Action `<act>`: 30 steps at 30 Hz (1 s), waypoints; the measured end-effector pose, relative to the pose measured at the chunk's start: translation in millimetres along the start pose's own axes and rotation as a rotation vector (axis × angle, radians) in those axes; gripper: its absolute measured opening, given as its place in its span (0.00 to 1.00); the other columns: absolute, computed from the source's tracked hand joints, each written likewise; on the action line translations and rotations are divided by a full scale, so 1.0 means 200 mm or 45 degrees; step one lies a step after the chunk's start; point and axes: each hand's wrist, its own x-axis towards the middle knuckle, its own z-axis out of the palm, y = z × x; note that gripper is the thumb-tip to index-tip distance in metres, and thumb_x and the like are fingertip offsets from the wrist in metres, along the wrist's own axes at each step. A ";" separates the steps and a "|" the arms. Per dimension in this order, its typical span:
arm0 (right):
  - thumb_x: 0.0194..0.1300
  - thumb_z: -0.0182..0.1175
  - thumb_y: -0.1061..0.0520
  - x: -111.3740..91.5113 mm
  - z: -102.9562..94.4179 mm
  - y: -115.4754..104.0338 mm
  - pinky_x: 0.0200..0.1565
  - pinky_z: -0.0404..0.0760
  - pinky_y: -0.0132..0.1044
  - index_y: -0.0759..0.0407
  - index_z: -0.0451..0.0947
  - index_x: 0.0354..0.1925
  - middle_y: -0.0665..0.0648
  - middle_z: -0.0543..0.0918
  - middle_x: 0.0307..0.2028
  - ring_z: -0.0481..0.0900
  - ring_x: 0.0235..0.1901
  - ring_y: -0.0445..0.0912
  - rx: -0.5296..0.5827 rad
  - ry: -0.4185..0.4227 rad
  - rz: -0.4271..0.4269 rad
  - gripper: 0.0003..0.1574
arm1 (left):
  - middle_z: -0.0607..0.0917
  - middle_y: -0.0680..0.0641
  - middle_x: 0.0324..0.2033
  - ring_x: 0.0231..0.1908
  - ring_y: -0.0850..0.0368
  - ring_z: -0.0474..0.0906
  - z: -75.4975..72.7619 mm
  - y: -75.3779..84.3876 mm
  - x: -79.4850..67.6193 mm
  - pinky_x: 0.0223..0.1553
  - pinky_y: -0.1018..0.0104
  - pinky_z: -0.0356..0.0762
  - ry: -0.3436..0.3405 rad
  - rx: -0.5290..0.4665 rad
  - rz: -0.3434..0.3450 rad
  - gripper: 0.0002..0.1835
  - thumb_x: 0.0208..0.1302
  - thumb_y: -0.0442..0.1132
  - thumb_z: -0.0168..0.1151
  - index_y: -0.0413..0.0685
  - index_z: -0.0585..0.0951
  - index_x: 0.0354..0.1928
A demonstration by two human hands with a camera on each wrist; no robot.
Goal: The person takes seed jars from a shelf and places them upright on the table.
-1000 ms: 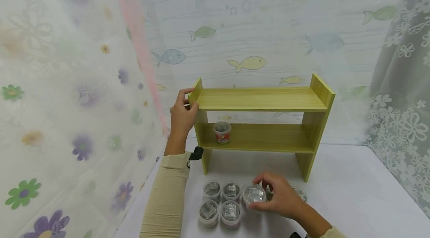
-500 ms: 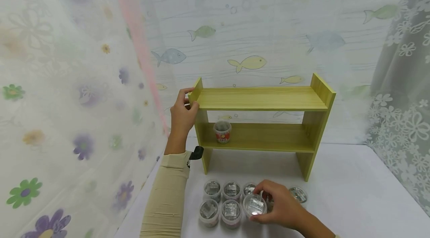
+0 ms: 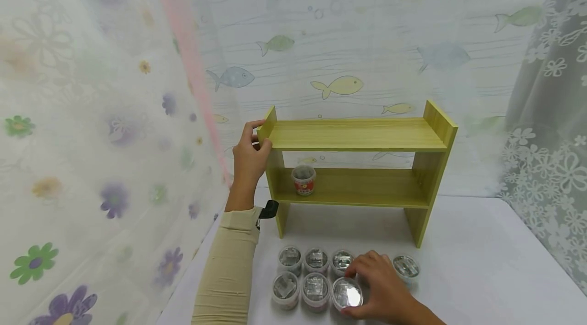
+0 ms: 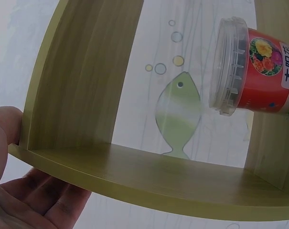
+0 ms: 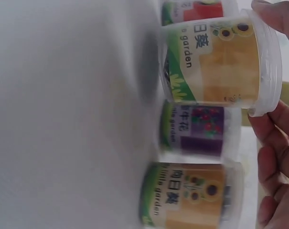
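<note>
My left hand (image 3: pixel 249 159) grips the upper left side panel of a yellow-green wooden shelf (image 3: pixel 353 134); its fingers (image 4: pixel 68 202) curl round the board. On the middle shelf, at the left, stands a clear-lidded plastic tub (image 3: pixel 303 182) with a red flower label (image 4: pixel 266 71). Down at the table, my right hand (image 3: pixel 382 287) pinches the lid rim of another tub (image 3: pixel 347 293). In the right wrist view this held tub (image 5: pixel 220 62) shows an orange sunflower label. It stands at the right end of the front row; whether its base touches the table cannot be told.
Several similar lidded tubs (image 3: pixel 316 260) stand in two rows on the white table (image 3: pixel 486 259) before the shelf. One more tub (image 3: pixel 406 268) stands apart, right of the right hand. Patterned curtains (image 3: pixel 321 34) hang behind and at both sides.
My right hand has brought the tub toward me, to the front row's right end. The tub behind it and the one at the right now show more. The left hand keeps its place.
</note>
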 end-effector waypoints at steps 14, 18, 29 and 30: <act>0.31 0.80 0.21 -0.02 0.04 0.01 0.44 0.67 0.38 0.35 0.82 0.39 0.33 0.79 0.43 0.69 0.44 0.35 -0.067 0.066 -0.006 0.39 | 0.88 0.42 0.48 0.46 0.47 0.90 0.00 0.01 -0.01 0.39 0.49 0.87 0.008 0.000 0.003 0.24 0.71 0.45 0.56 0.75 0.74 0.67; 0.33 0.79 0.21 -0.02 0.04 0.02 0.44 0.67 0.38 0.35 0.82 0.40 0.33 0.80 0.43 0.70 0.44 0.35 -0.067 0.047 0.009 0.38 | 0.88 0.41 0.49 0.46 0.46 0.90 0.00 0.01 -0.01 0.39 0.48 0.87 0.013 0.001 0.010 0.24 0.71 0.45 0.56 0.74 0.74 0.67; 0.40 0.74 0.18 -0.03 0.04 0.02 0.44 0.67 0.37 0.34 0.82 0.41 0.31 0.79 0.43 0.70 0.44 0.33 -0.076 0.017 0.044 0.36 | 0.88 0.41 0.47 0.43 0.48 0.90 0.00 0.01 -0.01 0.37 0.51 0.87 0.027 0.008 0.018 0.23 0.71 0.45 0.55 0.75 0.75 0.66; 0.39 0.74 0.18 -0.03 0.04 0.02 0.44 0.67 0.36 0.34 0.82 0.41 0.32 0.79 0.42 0.69 0.44 0.33 -0.075 0.022 0.042 0.36 | 0.88 0.41 0.47 0.43 0.48 0.90 0.00 0.01 -0.01 0.36 0.51 0.87 0.025 0.012 0.021 0.23 0.71 0.46 0.55 0.75 0.75 0.66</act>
